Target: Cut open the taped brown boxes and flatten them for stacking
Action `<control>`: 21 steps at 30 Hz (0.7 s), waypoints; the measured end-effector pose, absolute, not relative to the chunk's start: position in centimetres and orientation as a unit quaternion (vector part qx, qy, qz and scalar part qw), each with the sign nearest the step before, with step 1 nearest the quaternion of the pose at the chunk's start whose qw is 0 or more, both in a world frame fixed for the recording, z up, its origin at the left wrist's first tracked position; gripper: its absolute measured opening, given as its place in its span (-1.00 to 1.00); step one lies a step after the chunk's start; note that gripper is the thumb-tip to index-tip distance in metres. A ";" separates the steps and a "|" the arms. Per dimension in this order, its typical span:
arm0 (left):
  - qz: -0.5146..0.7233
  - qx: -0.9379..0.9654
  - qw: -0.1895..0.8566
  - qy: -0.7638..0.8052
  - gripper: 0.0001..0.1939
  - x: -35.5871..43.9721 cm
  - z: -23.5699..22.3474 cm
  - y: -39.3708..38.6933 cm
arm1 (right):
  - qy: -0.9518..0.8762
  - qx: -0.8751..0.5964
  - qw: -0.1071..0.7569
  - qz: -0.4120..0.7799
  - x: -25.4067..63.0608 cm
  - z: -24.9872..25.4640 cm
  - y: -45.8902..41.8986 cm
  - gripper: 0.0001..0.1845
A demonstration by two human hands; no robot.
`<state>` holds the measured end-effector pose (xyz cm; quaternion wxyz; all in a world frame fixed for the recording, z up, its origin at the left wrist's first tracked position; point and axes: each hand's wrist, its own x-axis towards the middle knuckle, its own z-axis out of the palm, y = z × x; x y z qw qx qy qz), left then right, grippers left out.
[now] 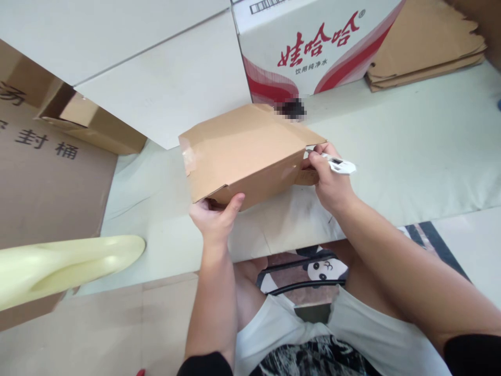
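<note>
- Cardboard box [250,151], brown, tape on its left end: between the two grips, over the pale green surface [422,136]; contact beneath cannot be told.
- Left grip [216,216]: pinching the cardboard box at its near left corner, thumb on the front face, fingers partly hidden.
- Right grip [326,172]: closed around a white utility knife [342,165], fingers at the right end of the cardboard box; blade indistinct.
- Wahaha purified-water carton [309,52], white, red lettering: beyond the right grip.
- Flattened cardboard sheets [426,42], stacked: beyond and right of the right grip.
- Large brown carton [47,183], black lettering: left of the left grip, well apart.
- Pale yellow object [78,261], smooth, kind uncertain: left of the left grip.
</note>
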<state>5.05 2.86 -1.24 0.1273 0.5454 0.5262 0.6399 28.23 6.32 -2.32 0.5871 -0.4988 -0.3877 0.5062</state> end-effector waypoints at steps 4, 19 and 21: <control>0.641 0.549 0.137 0.518 -0.31 5.1 -1.1 2.8 | -0.379 -0.500 0.591 0.507 28.2 -2.3 6.3 -0.49; 0.624 0.546 0.158 0.536 -0.29 5.1 -1.1 2.7 | -0.388 -0.529 0.563 0.503 28.0 -1.7 6.1 -0.66; 0.625 0.543 0.166 0.536 -0.25 5.1 -1.0 2.7 | -0.386 -0.531 0.559 0.507 28.0 -1.7 6.1 -0.66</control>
